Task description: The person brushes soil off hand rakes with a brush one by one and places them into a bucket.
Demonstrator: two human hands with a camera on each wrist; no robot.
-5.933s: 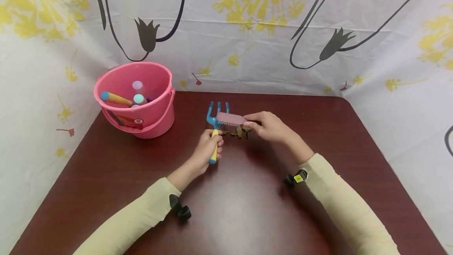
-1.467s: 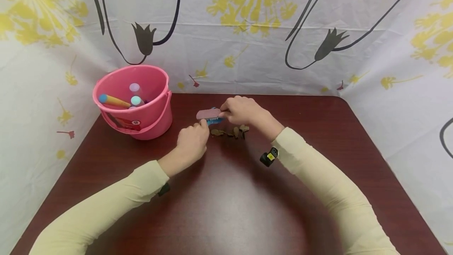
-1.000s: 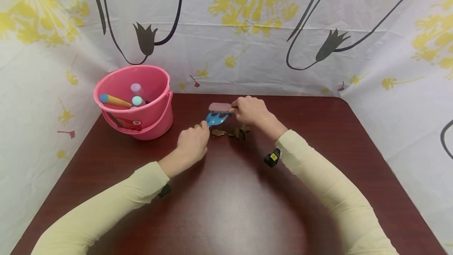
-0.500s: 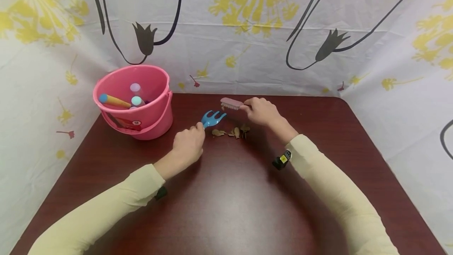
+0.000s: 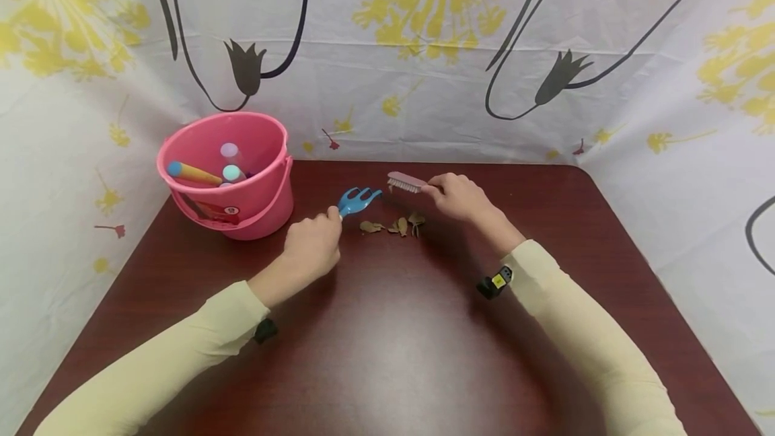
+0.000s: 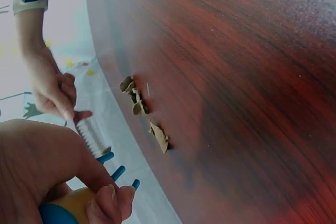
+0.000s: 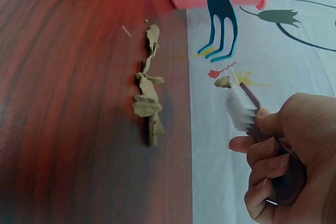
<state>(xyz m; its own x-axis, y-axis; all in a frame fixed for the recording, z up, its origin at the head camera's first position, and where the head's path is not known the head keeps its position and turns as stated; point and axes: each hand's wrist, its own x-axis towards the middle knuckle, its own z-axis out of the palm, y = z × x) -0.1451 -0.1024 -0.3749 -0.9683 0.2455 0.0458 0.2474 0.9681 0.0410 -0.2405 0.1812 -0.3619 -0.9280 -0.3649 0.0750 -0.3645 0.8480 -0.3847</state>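
Observation:
My left hand (image 5: 313, 245) grips the yellow handle (image 6: 73, 203) of a small hand rake, its blue tines (image 5: 358, 201) pointing right above the table. In my right hand (image 5: 463, 199) is a pink brush (image 5: 407, 181) with white bristles (image 7: 240, 107), held by its handle. A small tan-green bit (image 7: 223, 82) clings to the bristle end in the right wrist view. Rake tines and brush head are a short gap apart. Below them on the table lies a row of dry, leaf-like pieces (image 5: 402, 226), touched by neither tool.
A pink bucket (image 5: 260, 210) stands at the back left of the dark wooden table (image 5: 387, 328). Inside it are a yellow handle with a blue end (image 5: 194, 172) and bottles with pale caps (image 5: 231, 172). A patterned white cloth (image 5: 363, 106) hangs behind.
Earlier the brush bristles worked against the rake's tines. Now the brush has moved right and the rake slightly left, so they stand apart. The leaf-like pieces lie where they were.

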